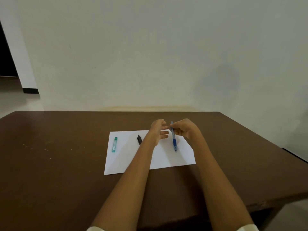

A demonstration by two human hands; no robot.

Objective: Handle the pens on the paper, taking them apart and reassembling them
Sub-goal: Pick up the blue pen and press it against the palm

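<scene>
Since the blue pen point(173, 139) looks light, stiff and slick, the right hand point(186, 129) pinches its top, its rubber grip hanging below the fingers, while the left hand point(159, 130) hovers loosely open beside it.

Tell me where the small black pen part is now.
In the head view, the black pen part lies on the white paper, left of the left hand and right of the teal lead case.
</scene>
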